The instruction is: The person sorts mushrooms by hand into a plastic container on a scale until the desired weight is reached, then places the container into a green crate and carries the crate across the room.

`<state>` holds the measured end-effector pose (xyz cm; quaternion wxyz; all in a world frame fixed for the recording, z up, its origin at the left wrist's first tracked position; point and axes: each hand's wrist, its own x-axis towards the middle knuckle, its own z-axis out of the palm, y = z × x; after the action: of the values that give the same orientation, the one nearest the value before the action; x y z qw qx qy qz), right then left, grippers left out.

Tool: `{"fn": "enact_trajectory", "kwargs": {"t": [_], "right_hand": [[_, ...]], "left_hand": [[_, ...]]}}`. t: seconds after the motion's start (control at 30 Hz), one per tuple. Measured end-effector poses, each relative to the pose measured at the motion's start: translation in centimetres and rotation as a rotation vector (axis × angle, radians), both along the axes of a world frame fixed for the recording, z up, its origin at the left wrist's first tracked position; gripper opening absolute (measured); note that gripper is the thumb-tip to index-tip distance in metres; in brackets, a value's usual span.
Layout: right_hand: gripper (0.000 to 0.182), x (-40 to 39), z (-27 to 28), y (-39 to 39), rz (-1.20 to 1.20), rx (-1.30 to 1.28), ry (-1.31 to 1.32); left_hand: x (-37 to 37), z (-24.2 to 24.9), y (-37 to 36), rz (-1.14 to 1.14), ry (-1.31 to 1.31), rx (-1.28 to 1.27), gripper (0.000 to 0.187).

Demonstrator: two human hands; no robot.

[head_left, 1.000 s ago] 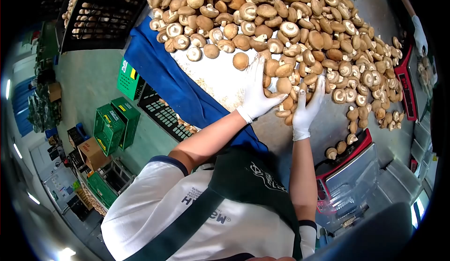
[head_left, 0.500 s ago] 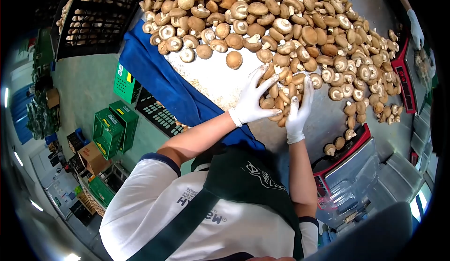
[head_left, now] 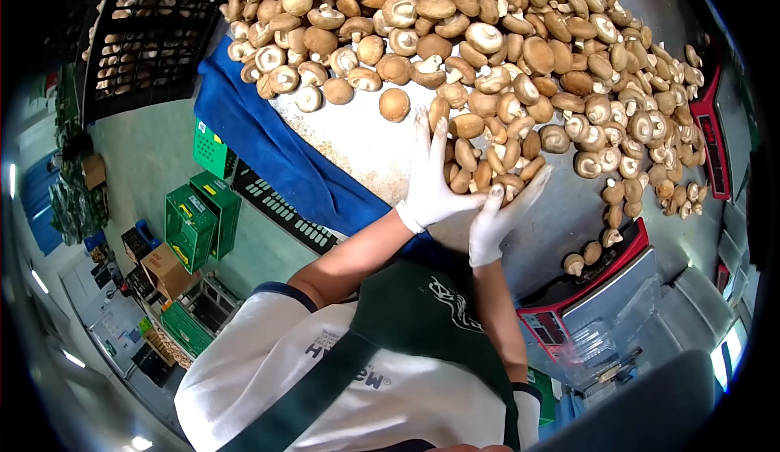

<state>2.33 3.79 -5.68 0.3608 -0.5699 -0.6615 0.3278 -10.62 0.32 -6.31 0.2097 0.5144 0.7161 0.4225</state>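
Observation:
Both hands wear thin white gloves at the near edge of a large mushroom heap [head_left: 536, 54]. My left hand [head_left: 435, 176] lies with fingers stretched up along the left side of a small cluster of mushrooms [head_left: 496, 155]. On the cluster's lower right, my right hand [head_left: 505, 216] is spread, its fingers pointing up and right against the mushrooms. The thumbs nearly meet below the cluster. Neither hand is closed round a mushroom. A single brown mushroom [head_left: 394, 104] lies on the white surface left of my left hand's fingertips.
A blue cloth [head_left: 276, 143] hangs over the table's left edge. Black crates [head_left: 154, 38] with mushrooms stand at upper left, green crates [head_left: 191, 224] on the floor. Red-edged scales [head_left: 544, 330] stand at lower right, another scale [head_left: 711, 131] at far right.
My left hand's fingers now point more upward. My right hand has moved down and left and turned outward, drawing closer to my left hand. The coworker's gloved hand at upper right is gone from view.

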Motion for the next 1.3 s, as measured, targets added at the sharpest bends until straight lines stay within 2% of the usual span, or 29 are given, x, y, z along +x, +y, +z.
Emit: {"fn": "enact_trajectory", "kwargs": {"t": [0.17, 0.33, 0.53, 0.63, 0.77, 0.8, 0.9, 0.97, 1.03, 1.07, 1.1, 1.17, 1.2, 1.23, 1.3], "right_hand": [[0.082, -1.1, -0.4, 1.9, 0.015, 0.002, 0.086], [0.063, -0.8, -0.5, 1.9, 0.123, 0.074, 0.118], [0.056, -0.7, -0.5, 1.2, 0.082, -0.015, 0.285], [0.051, -0.8, 0.0, 1.0, 0.041, -0.159, 0.414], [0.048, -0.7, -0.2, 0.3, -0.016, -0.245, 0.536], [0.047, -0.8, 0.5, 0.2, -0.028, -0.271, 0.594], [0.045, -0.7, 1.4, -0.9, -0.054, -0.231, 0.545], [0.046, -0.2, 2.2, -1.2, 0.003, -0.16, 0.534], [0.048, -0.1, 5.3, -1.9, -0.064, -0.279, 0.618], [0.049, 0.6, 6.0, -2.2, -0.072, -0.218, 0.609], [0.05, 1.5, 6.5, -2.3, -0.085, -0.159, 0.597], [0.049, 3.1, 9.0, -2.6, -0.151, -0.142, 0.826], [0.051, 4.5, 10.6, -2.5, -0.149, -0.07, 0.877], [0.051, 6.4, 11.4, -2.7, -0.184, -0.005, 0.742], [0.051, 11.0, 12.6, -2.9, -0.229, 0.092, 0.761]], "left_hand": [[-0.3, -0.8, 1.2, 0.027, -0.083, 0.087, 0.132], [-0.4, -1.7, 0.1, -0.025, -0.2, 0.096, 0.123], [0.0, -1.4, -0.2, -0.043, -0.247, 0.079, 0.12], [0.1, -1.3, -0.2, -0.054, -0.251, 0.106, 0.119], [1.0, 0.2, -0.7, -0.033, -0.653, 0.049, 0.111], [1.2, 0.4, -1.1, -0.023, -0.666, 0.058, 0.106], [1.3, 1.5, -1.8, -0.06, -0.628, 0.109, 0.108], [0.9, 3.1, -2.8, -0.066, -0.515, 0.049, 0.098], [2.1, 4.0, -3.5, -0.036, -0.535, -0.035, 0.092], [2.9, 4.7, -3.5, -0.034, -0.566, -0.081, 0.09], [3.4, 6.4, -3.4, -0.047, -0.62, -0.144, 0.087], [4.6, 7.9, -2.5, -0.214, -0.501, 0.067, 0.086], [6.1, 9.0, -1.9, -0.261, -0.653, 0.13, 0.085], [7.6, 10.0, -1.4, -0.338, -0.62, 0.116, 0.085], [11.2, 12.4, -0.5, -0.469, -0.531, 0.096, 0.085]]}}
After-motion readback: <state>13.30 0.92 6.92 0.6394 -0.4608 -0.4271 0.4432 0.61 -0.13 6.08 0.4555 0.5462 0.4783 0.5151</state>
